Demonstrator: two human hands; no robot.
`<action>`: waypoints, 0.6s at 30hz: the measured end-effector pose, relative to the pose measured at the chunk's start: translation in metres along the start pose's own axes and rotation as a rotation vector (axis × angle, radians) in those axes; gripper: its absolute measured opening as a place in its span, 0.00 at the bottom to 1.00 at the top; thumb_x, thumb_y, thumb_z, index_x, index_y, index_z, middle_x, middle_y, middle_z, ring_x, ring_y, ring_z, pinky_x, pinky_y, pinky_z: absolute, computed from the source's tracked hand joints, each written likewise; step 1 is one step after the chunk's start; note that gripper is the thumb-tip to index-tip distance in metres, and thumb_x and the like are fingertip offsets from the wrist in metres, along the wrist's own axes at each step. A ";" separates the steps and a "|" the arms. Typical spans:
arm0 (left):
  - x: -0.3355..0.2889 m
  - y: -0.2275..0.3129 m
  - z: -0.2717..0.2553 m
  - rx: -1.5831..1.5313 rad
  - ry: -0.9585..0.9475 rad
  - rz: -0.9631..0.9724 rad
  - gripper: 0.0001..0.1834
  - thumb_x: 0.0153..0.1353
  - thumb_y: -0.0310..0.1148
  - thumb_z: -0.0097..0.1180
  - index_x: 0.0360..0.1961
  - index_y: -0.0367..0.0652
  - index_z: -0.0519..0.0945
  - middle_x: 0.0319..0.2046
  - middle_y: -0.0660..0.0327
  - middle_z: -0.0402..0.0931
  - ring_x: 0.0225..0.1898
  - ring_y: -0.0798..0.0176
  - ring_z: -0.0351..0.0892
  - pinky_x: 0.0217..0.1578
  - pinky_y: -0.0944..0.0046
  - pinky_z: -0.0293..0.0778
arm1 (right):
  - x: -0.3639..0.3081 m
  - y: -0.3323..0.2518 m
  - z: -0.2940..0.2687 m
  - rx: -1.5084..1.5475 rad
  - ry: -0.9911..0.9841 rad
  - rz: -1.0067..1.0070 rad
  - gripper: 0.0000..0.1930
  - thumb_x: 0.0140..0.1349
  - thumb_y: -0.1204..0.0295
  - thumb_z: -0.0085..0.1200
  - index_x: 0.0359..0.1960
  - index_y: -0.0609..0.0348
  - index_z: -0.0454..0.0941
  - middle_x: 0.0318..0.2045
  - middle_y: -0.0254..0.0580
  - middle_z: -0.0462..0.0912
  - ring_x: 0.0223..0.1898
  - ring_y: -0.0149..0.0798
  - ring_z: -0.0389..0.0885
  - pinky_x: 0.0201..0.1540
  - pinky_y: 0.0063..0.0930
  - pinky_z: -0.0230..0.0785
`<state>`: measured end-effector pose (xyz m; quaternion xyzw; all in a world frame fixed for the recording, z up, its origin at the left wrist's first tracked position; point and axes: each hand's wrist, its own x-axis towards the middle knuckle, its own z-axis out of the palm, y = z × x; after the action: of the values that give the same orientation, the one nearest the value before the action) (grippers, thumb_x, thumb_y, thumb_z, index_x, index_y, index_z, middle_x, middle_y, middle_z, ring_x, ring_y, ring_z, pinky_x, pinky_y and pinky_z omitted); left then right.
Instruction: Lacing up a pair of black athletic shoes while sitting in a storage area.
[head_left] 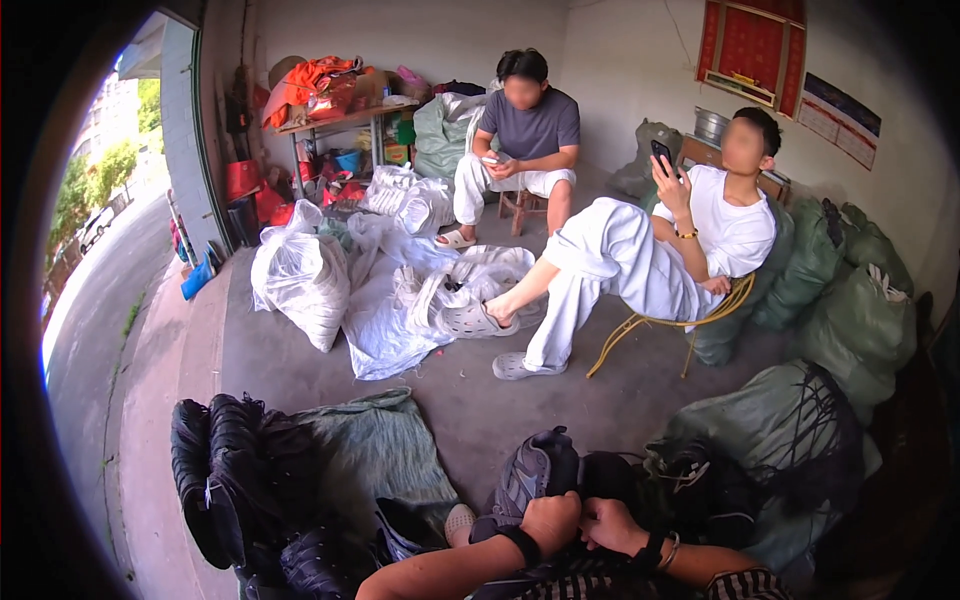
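Observation:
Close in front of me, my left hand and my right hand are side by side, nearly touching, both with fingers closed. Whatever they pinch is hidden or too small to make out. Just beyond my left hand is a dark grey shoe with its toe part tilted up. A black shoe lies beside it, behind my right hand. To the left, several black shoes are stacked in nested rows at the edge of a green woven sack spread on the floor.
Ahead right, a person sits on a yellow chair holding a phone. Another person sits on a low stool farther back. White bags lie ahead left; full green sacks line the right. A cluttered table stands behind.

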<state>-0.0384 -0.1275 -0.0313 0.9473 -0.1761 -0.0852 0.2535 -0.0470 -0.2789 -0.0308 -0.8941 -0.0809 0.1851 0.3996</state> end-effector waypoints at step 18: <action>-0.006 -0.009 -0.021 0.011 -0.114 -0.026 0.08 0.51 0.32 0.52 0.29 0.41 0.80 0.29 0.48 0.80 0.35 0.45 0.81 0.36 0.51 0.76 | 0.000 0.003 0.003 0.529 -0.208 0.284 0.08 0.62 0.72 0.50 0.28 0.64 0.74 0.19 0.38 0.75 0.14 0.29 0.73 0.17 0.22 0.66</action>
<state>-0.0356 -0.1082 -0.0176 0.9445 -0.1783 -0.1414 0.2369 -0.0478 -0.2793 -0.0351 -0.7379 0.0554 0.3443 0.5778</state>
